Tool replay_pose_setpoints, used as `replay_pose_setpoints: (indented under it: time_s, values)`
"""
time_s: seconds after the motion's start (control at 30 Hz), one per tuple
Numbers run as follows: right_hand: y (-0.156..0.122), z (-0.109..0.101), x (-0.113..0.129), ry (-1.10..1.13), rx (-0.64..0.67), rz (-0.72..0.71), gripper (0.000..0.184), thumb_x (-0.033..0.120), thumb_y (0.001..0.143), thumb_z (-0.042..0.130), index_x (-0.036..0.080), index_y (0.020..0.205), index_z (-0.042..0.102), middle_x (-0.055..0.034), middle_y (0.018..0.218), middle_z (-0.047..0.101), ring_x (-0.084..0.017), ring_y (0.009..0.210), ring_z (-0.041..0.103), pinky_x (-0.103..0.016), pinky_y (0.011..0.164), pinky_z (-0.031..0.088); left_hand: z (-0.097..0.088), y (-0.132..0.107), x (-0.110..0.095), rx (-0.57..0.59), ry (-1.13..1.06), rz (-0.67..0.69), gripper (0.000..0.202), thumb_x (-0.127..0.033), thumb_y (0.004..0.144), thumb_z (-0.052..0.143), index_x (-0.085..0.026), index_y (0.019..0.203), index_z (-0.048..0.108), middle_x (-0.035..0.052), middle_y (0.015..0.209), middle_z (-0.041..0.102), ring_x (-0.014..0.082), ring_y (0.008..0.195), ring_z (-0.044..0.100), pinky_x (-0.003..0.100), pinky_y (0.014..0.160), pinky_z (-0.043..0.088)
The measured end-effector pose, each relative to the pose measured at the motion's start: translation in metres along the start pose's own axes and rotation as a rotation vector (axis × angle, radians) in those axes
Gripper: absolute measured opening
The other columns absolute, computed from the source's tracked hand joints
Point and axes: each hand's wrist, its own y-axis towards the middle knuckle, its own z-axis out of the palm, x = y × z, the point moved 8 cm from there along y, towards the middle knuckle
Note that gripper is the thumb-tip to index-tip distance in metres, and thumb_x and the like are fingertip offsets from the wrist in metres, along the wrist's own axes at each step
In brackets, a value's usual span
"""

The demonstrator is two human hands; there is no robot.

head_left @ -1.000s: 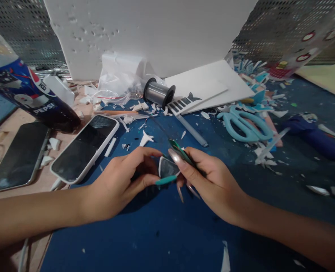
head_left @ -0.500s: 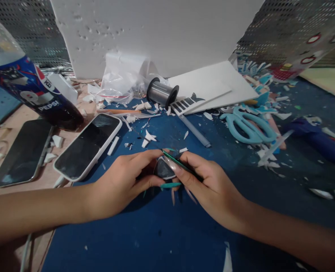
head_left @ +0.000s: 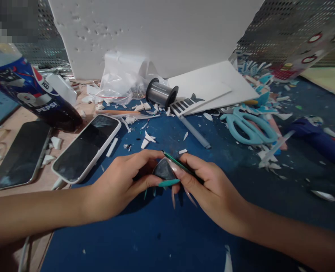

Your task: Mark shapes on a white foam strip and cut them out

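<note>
Green tool (head_left: 174,159) slantwise, tip far-left

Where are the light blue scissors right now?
In the head view, the light blue scissors lie right of centre on the blue surface, beyond the right hand, between the grey pen and the dark blue tool.

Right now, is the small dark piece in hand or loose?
In hand: the left hand pinches the dark piece between thumb and fingers.
</note>
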Motion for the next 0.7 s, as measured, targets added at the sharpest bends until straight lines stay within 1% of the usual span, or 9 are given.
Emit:
replay_pose_setpoints:
  time_s: [0.1, 0.17, 0.23, 0.3, 0.37, 0.43, 0.5, 0.57, 0.7]
  values:
    - [0.000, -0.001, -0.001, 0.035, -0.003, 0.029, 0.034, 0.047, 0.108, 0.052, 0.022, 0.086, 0.057, 0.0028, 0.067, 0.062, -0.010, 0.052, 0.050, -0.024, 0.049, 0.038, -0.002, 0.000, 0.001, -0.004, -0.020, -0.014, 0.016, -0.032, 0.105, 0.066, -0.021, 0.116, 0.065, -0.0012, 0.086, 0.073, 0.0121, 0.067, 0.067, 0.019, 0.061, 0.052]
    - [0.001, -0.001, 0.001, 0.048, 0.000, 0.024, 0.035, 0.051, 0.107, 0.055, 0.021, 0.087, 0.058, 0.0029, 0.067, 0.061, -0.010, 0.052, 0.049, -0.025, 0.049, 0.037, -0.003, 0.000, 0.003, -0.010, -0.038, -0.029, 0.017, -0.031, 0.104, 0.068, -0.021, 0.118, 0.067, -0.0013, 0.087, 0.073, 0.0117, 0.068, 0.066, 0.019, 0.062, 0.051]
    - [0.000, 0.000, 0.004, 0.045, 0.012, 0.001, 0.037, 0.051, 0.107, 0.055, 0.021, 0.086, 0.057, 0.0033, 0.068, 0.059, -0.010, 0.052, 0.047, -0.025, 0.049, 0.035, -0.002, 0.000, 0.003, 0.003, -0.078, -0.044, 0.024, -0.035, 0.104, 0.069, -0.019, 0.122, 0.067, -0.0026, 0.081, 0.070, 0.0112, 0.065, 0.064, 0.019, 0.061, 0.051]
    - [0.000, 0.001, 0.006, 0.034, 0.016, -0.011, 0.037, 0.051, 0.108, 0.052, 0.022, 0.087, 0.056, 0.0031, 0.069, 0.059, -0.010, 0.053, 0.048, -0.025, 0.050, 0.036, 0.000, 0.000, 0.004, 0.029, -0.139, -0.051, 0.035, -0.041, 0.104, 0.069, -0.018, 0.130, 0.066, -0.0025, 0.080, 0.070, 0.0114, 0.063, 0.064, 0.020, 0.061, 0.053]
    - [0.000, 0.000, 0.005, 0.018, 0.006, -0.011, 0.034, 0.049, 0.108, 0.052, 0.021, 0.090, 0.057, 0.0017, 0.073, 0.062, -0.011, 0.059, 0.054, -0.025, 0.054, 0.040, 0.001, -0.001, 0.005, 0.047, -0.197, -0.066, 0.043, -0.047, 0.101, 0.072, -0.017, 0.132, 0.066, 0.0005, 0.086, 0.074, 0.0130, 0.066, 0.067, 0.022, 0.064, 0.057]
    - [0.000, 0.000, 0.004, 0.000, 0.002, -0.016, 0.030, 0.045, 0.108, 0.052, 0.021, 0.092, 0.059, 0.0013, 0.075, 0.063, -0.011, 0.062, 0.055, -0.025, 0.056, 0.041, 0.000, -0.001, 0.008, 0.042, -0.245, -0.083, 0.043, -0.048, 0.098, 0.076, -0.017, 0.128, 0.070, 0.0037, 0.094, 0.076, 0.0153, 0.072, 0.070, 0.025, 0.069, 0.060]
    - [-0.001, 0.000, 0.004, -0.010, 0.004, -0.031, 0.029, 0.040, 0.108, 0.051, 0.021, 0.088, 0.058, 0.0024, 0.072, 0.060, -0.010, 0.059, 0.052, -0.024, 0.052, 0.038, -0.002, -0.001, 0.012, 0.016, -0.291, -0.101, 0.039, -0.045, 0.094, 0.081, -0.018, 0.122, 0.074, 0.0052, 0.098, 0.076, 0.0175, 0.079, 0.072, 0.027, 0.073, 0.061]
    - [-0.001, -0.001, 0.003, 0.002, 0.001, -0.038, 0.031, 0.042, 0.109, 0.050, 0.021, 0.086, 0.057, 0.0032, 0.069, 0.058, -0.010, 0.055, 0.050, -0.024, 0.049, 0.037, -0.005, 0.000, 0.015, -0.029, -0.346, -0.111, 0.037, -0.039, 0.090, 0.086, -0.020, 0.120, 0.075, 0.0057, 0.105, 0.076, 0.0188, 0.088, 0.074, 0.027, 0.078, 0.062]
    - [-0.002, -0.016, -0.001, -0.013, -0.107, -0.045, 0.042, 0.057, 0.110, 0.046, 0.021, 0.090, 0.056, 0.0035, 0.065, 0.057, -0.010, 0.053, 0.055, -0.024, 0.051, 0.044, -0.009, -0.001, 0.016, -0.102, -0.464, -0.143, 0.036, -0.022, 0.088, 0.088, -0.023, 0.120, 0.072, 0.0044, 0.121, 0.076, 0.0172, 0.111, 0.074, 0.023, 0.092, 0.061]
